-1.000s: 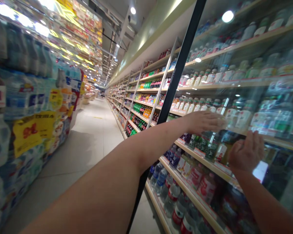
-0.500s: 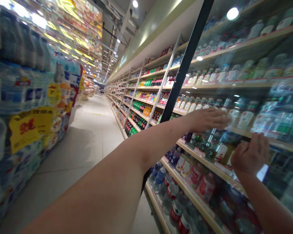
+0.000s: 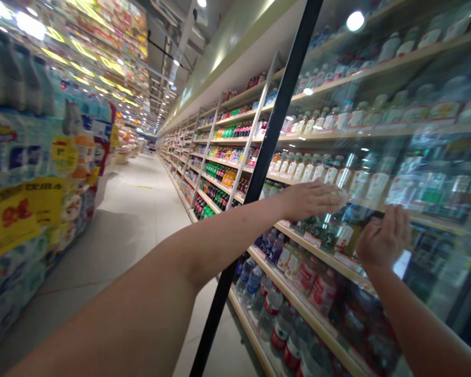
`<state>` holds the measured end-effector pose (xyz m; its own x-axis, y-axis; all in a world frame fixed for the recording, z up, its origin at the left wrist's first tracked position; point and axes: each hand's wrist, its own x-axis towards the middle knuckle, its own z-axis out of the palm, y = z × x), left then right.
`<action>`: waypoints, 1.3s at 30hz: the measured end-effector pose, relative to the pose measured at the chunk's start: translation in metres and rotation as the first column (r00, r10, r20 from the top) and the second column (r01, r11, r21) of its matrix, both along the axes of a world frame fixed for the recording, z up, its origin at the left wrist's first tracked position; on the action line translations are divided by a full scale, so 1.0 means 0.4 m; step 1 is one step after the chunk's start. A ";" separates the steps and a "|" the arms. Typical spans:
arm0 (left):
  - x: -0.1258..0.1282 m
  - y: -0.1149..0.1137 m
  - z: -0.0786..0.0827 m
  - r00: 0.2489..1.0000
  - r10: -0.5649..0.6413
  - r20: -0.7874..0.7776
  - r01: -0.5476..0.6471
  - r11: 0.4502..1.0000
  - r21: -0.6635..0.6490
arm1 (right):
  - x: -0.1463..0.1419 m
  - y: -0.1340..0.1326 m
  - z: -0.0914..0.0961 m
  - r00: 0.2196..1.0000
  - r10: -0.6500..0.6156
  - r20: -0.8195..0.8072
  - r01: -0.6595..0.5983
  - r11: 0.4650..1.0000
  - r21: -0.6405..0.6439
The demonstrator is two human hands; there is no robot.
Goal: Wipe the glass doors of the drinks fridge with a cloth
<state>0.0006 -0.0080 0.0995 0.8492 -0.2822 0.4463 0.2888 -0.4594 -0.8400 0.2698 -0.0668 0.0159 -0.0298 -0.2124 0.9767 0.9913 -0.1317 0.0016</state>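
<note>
My left hand (image 3: 312, 200) reaches across with flat, stretched fingers at a glass door (image 3: 361, 68). To its right, my right hand (image 3: 384, 235) is raised against the same glass, fingers up and thumb apart. Neither hand holds anything; whether both palms press on the pane I cannot tell exactly. The door's black frame (image 3: 277, 125) slants up left of my hands and passes behind my left forearm. Through the glass, rows of labelled bottles (image 3: 322, 170) stand on shelves, with pink-labelled bottles (image 3: 322, 293) lower down.
A long run of open drink shelves (image 3: 220, 141) recedes beyond the door. On the left stands a stack of packed water bottles (image 3: 15, 141) with a yellow price sign (image 3: 11, 220). A pale tiled floor (image 3: 141, 199) runs between. Ceiling lights reflect in the glass.
The whole view has shifted, so shelves, door frame and hands sit further left. More of the frame's lower part shows beneath my left arm. Both hands keep about the same pose.
</note>
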 end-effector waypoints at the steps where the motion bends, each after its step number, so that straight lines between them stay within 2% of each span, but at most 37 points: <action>1: -0.009 0.006 0.025 1.000 0.000 0.028 0.000 1.000 -0.020 | -0.004 -0.002 0.000 1.000 0.008 -0.006 -0.008 1.000 -0.006; 3: -0.022 0.018 0.084 0.979 -0.001 0.204 0.019 0.996 -0.087 | -0.010 -0.007 0.000 1.000 0.023 -0.019 -0.024 1.000 -0.021; 5: -0.026 0.028 0.129 0.909 -0.013 0.416 0.080 0.986 -0.145 | -0.012 -0.009 -0.001 0.999 0.037 -0.031 -0.038 0.999 -0.034; 6: -0.025 0.031 0.138 0.868 -0.020 0.496 0.114 0.981 -0.160 | -0.011 -0.009 -0.002 0.999 0.043 -0.033 -0.045 0.998 -0.036; 8: -0.019 0.031 0.122 0.826 -0.033 0.563 0.154 0.973 -0.170 | -0.007 -0.007 -0.004 0.999 0.049 -0.019 -0.050 0.998 -0.042; 10: -0.011 0.024 0.068 0.862 -0.037 0.506 0.143 0.975 -0.171 | 0.000 -0.002 -0.003 0.999 0.038 -0.011 -0.039 0.998 -0.039; 13: -0.005 0.007 -0.048 0.954 -0.035 0.299 0.084 0.985 -0.152 | 0.007 0.001 0.004 1.000 0.006 -0.013 -0.007 0.999 -0.049; 15: -0.007 -0.005 -0.123 0.973 -0.047 0.225 0.078 0.989 -0.127 | 0.000 -0.009 0.007 1.000 0.002 -0.024 -0.003 0.998 -0.065; 17: -0.011 -0.018 -0.187 0.973 -0.079 0.215 0.103 0.989 -0.105 | -0.023 -0.034 -0.002 1.000 0.020 0.018 -0.018 0.996 -0.088; 18: -0.014 -0.024 -0.215 0.971 -0.099 0.218 0.123 0.988 -0.096 | -0.042 -0.051 -0.014 0.996 0.046 0.077 -0.037 0.993 -0.115; 20: -0.018 -0.035 -0.263 0.965 -0.137 0.221 0.163 0.982 -0.100 | -0.093 -0.087 -0.054 0.954 0.156 0.257 -0.092 0.965 -0.247; 22: -0.020 -0.041 -0.305 0.959 -0.176 0.223 0.212 0.966 -0.150 | -0.153 -0.112 -0.109 0.876 0.316 0.364 -0.131 0.882 -0.453; 24: -0.021 -0.039 -0.344 0.952 -0.191 0.239 0.251 0.935 -0.250 | -0.208 -0.115 -0.165 0.861 0.404 0.308 -0.160 0.791 -0.590; 26: -0.024 -0.031 -0.382 0.948 -0.164 0.273 0.260 0.893 -0.366 | -0.245 -0.098 -0.210 0.878 0.413 0.243 -0.167 0.738 -0.654; 28: -0.037 -0.026 -0.413 0.942 -0.116 0.314 0.261 0.843 -0.470 | -0.263 -0.073 -0.239 0.884 0.400 0.244 -0.143 0.726 -0.672; 30: -0.063 -0.030 -0.429 0.940 -0.126 0.317 0.290 0.784 -0.549 | -0.268 -0.054 -0.259 0.877 0.382 0.290 -0.110 0.749 -0.654; 32: -0.101 -0.045 -0.421 0.939 -0.183 0.289 0.326 0.740 -0.588 | -0.267 -0.046 -0.276 0.854 0.369 0.367 -0.076 0.785 -0.614; 34: -0.141 -0.063 -0.379 0.932 -0.206 0.299 0.348 0.740 -0.576 | -0.267 -0.048 -0.293 0.805 0.361 0.470 -0.018 0.808 -0.589; 36: -0.170 -0.075 -0.305 0.901 -0.166 0.401 0.369 0.780 -0.506 | -0.270 -0.053 -0.306 0.745 0.363 0.560 0.051 0.805 -0.591; 39: -0.168 -0.071 -0.153 0.784 -0.075 0.616 0.365 0.859 -0.360 | -0.276 -0.060 -0.308 0.686 0.389 0.615 0.108 0.781 -0.615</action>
